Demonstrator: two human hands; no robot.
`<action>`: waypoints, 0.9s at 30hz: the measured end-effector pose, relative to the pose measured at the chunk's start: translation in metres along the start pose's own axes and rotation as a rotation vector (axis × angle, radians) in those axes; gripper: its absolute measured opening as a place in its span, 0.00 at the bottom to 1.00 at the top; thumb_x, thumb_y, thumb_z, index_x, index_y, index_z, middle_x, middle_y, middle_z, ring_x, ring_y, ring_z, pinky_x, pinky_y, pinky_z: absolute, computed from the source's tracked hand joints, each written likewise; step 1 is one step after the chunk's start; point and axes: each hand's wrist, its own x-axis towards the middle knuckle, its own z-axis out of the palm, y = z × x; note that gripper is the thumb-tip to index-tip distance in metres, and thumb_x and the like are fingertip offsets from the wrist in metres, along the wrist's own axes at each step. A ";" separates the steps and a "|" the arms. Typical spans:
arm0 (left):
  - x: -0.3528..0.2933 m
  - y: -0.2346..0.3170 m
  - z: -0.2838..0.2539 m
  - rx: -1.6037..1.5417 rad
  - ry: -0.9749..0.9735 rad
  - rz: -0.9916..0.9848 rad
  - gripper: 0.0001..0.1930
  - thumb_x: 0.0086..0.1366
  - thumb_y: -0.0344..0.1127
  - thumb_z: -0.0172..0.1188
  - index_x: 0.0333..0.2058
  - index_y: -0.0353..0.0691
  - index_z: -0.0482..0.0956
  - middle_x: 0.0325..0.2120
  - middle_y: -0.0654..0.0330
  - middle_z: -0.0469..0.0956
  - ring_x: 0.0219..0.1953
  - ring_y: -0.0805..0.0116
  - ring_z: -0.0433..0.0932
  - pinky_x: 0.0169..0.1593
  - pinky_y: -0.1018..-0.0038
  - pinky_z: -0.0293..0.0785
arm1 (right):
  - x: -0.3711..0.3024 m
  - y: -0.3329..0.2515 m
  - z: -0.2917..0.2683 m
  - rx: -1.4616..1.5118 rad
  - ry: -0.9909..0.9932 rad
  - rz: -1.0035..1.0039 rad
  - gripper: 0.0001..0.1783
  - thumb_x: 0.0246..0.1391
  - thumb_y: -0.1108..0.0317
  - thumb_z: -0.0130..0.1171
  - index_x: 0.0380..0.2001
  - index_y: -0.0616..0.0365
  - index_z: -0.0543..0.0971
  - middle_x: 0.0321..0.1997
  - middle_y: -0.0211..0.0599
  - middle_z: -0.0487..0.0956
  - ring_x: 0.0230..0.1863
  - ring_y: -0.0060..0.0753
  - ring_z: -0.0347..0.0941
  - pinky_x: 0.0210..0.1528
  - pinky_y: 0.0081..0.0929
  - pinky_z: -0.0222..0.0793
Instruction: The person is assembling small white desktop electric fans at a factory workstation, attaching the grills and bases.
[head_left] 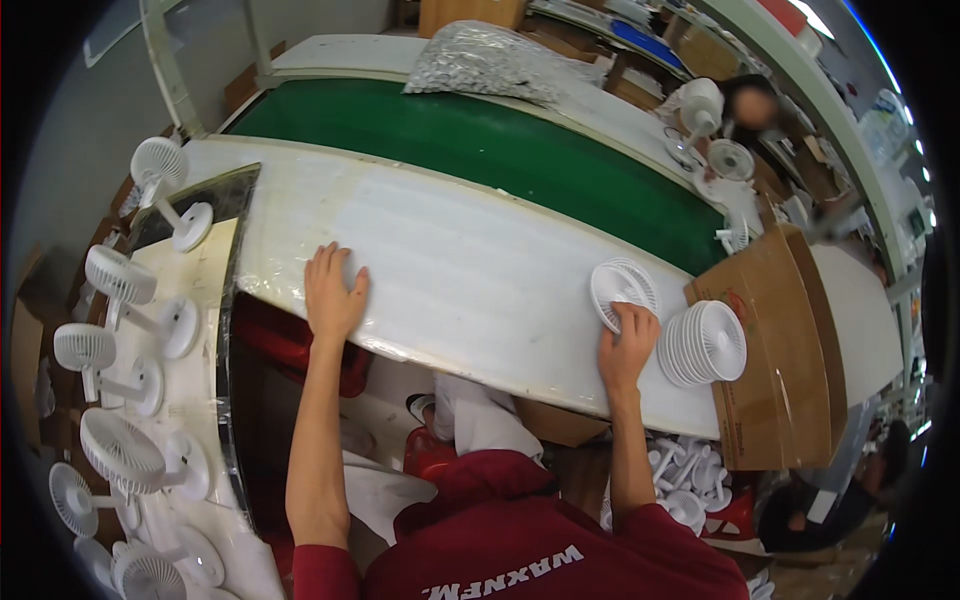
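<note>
My left hand (334, 298) lies flat on the white worktable (450, 255), close to its front edge, with the thumb apart from the fingers and nothing in it. On the right, my right hand (628, 348) is closed on the near rim of a round white fan grille (628, 282). That grille appears to lie with at least one more in a short pile, but the exact number is unclear. Just right of my hand, a taller stack of white fan grilles (704, 343) leans on its side, near a cardboard box.
A green conveyor belt (450, 150) runs behind the worktable, and a clear bag of small parts (480, 65) lies beyond it. Several small white fans (122, 450) stand on the left table. The cardboard box (775, 350) stands at right; a co-worker (755, 105) sits far right.
</note>
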 end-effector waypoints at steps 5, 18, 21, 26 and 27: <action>-0.001 -0.007 -0.003 -0.001 -0.018 -0.007 0.19 0.62 0.36 0.60 0.51 0.38 0.76 0.58 0.54 0.73 0.64 0.52 0.67 0.66 0.63 0.62 | 0.015 -0.034 0.007 0.160 0.056 -0.092 0.22 0.36 0.81 0.62 0.41 0.57 0.80 0.41 0.33 0.77 0.43 0.40 0.70 0.51 0.34 0.66; -0.004 -0.006 -0.013 -0.045 -0.037 -0.060 0.17 0.62 0.36 0.60 0.49 0.39 0.76 0.58 0.55 0.73 0.64 0.53 0.66 0.66 0.63 0.61 | 0.076 -0.066 0.100 0.878 -0.365 0.578 0.20 0.60 0.71 0.60 0.54 0.65 0.73 0.42 0.44 0.81 0.38 0.31 0.79 0.42 0.23 0.76; -0.009 -0.009 -0.019 -0.029 -0.031 -0.061 0.17 0.62 0.35 0.61 0.49 0.39 0.76 0.58 0.55 0.73 0.64 0.53 0.66 0.66 0.63 0.63 | 0.064 -0.064 0.106 0.885 -0.311 0.493 0.20 0.61 0.71 0.59 0.55 0.65 0.73 0.43 0.46 0.82 0.37 0.32 0.80 0.39 0.23 0.78; -0.016 -0.015 -0.034 -0.020 -0.045 -0.092 0.16 0.62 0.35 0.61 0.49 0.40 0.77 0.58 0.56 0.73 0.64 0.54 0.67 0.65 0.64 0.63 | 0.059 -0.077 0.099 0.960 -0.356 0.562 0.22 0.61 0.71 0.58 0.57 0.65 0.72 0.44 0.47 0.82 0.37 0.32 0.80 0.39 0.22 0.78; -0.019 -0.018 -0.039 -0.015 -0.050 -0.094 0.16 0.62 0.35 0.61 0.49 0.40 0.77 0.58 0.56 0.73 0.64 0.54 0.67 0.65 0.64 0.63 | 0.058 -0.082 0.096 0.963 -0.361 0.567 0.22 0.61 0.71 0.58 0.57 0.65 0.72 0.44 0.47 0.82 0.37 0.32 0.80 0.39 0.22 0.78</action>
